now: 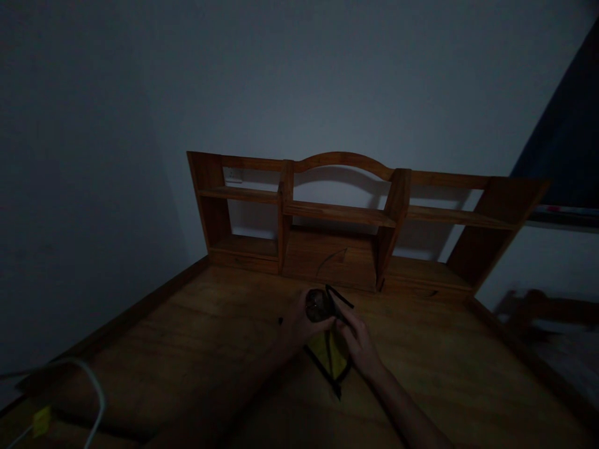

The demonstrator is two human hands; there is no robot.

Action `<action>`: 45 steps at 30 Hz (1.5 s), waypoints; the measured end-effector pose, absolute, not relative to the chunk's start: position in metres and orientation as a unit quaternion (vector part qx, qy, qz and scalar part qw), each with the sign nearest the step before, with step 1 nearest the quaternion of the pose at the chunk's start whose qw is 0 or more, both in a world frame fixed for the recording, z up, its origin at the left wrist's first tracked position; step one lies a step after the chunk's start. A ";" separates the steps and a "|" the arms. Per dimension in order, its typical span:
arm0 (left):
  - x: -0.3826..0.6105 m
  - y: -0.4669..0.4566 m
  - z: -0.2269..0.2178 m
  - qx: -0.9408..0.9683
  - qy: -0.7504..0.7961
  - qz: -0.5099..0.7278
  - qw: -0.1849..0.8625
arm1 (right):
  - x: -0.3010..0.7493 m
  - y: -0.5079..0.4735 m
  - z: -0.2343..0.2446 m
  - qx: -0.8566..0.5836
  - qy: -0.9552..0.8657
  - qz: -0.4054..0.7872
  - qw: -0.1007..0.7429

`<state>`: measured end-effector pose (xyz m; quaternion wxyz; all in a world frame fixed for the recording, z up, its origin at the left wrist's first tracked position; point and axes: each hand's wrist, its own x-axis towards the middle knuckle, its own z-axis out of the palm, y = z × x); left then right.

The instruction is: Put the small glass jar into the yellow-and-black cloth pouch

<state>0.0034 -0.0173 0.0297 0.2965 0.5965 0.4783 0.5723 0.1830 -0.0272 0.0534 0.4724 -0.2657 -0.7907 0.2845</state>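
In the dim head view, my left hand (296, 323) is wrapped round a dark, bundled object (317, 305) with a rounded end facing up. Yellow fabric with black edges (330, 355) hangs below it, fanning down to a dark tip. The whole looks like a folding umbrella, though the low light hides its details. Fingers of my right hand (359, 342) are closed on the dark right edge of the bundle, near a thin black strip that sticks out to the upper right. Both hands are just above the wooden desk (210, 337), close together.
A wooden shelf unit (341, 215) with several compartments stands along the desk's back edge, against the wall. At the lower left a pale cable (96, 386) with a yellow tag (42, 421) curves in. A dark window or curtain (568, 125) is at the right.
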 end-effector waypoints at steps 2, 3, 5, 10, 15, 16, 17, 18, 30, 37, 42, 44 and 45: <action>0.002 -0.016 0.029 0.585 0.490 0.569 0.306 | 0.183 -0.029 0.055 -0.267 -0.805 0.269 0.457; 0.002 -0.015 0.028 0.580 0.490 0.570 0.313 | 0.182 -0.030 0.056 -0.268 -0.811 0.259 0.452; 0.002 -0.012 0.025 0.571 0.470 0.581 0.341 | 0.181 -0.030 0.055 -0.271 -0.818 0.244 0.446; 0.003 -0.008 0.020 0.600 0.416 0.611 0.305 | 0.178 -0.030 0.055 -0.287 -0.813 0.226 0.454; 0.003 -0.011 0.021 0.640 0.412 0.603 0.239 | 0.177 -0.032 0.058 -0.279 -0.816 0.223 0.453; 0.002 -0.011 0.021 0.650 0.409 0.599 0.227 | 0.177 -0.032 0.058 -0.280 -0.817 0.221 0.454; 0.002 -0.012 0.022 0.661 0.406 0.595 0.212 | 0.177 -0.032 0.058 -0.281 -0.817 0.217 0.455; 0.002 -0.013 0.022 0.670 0.405 0.591 0.195 | 0.177 -0.031 0.058 -0.282 -0.816 0.209 0.459; 0.002 -0.018 0.033 0.732 0.390 0.551 0.091 | 0.176 -0.032 0.055 -0.287 -0.813 0.185 0.471; 0.003 -0.025 0.032 0.742 0.369 0.543 0.135 | 0.177 -0.027 0.050 -0.299 -0.800 0.232 0.465; 0.005 -0.021 0.015 0.724 0.377 0.545 0.195 | 0.178 -0.027 0.053 -0.291 -0.806 0.247 0.453; 0.006 -0.017 0.007 0.703 0.383 0.556 0.223 | 0.178 -0.027 0.053 -0.288 -0.808 0.245 0.451; 0.007 -0.015 0.004 0.693 0.381 0.562 0.242 | 0.178 -0.027 0.053 -0.289 -0.809 0.244 0.451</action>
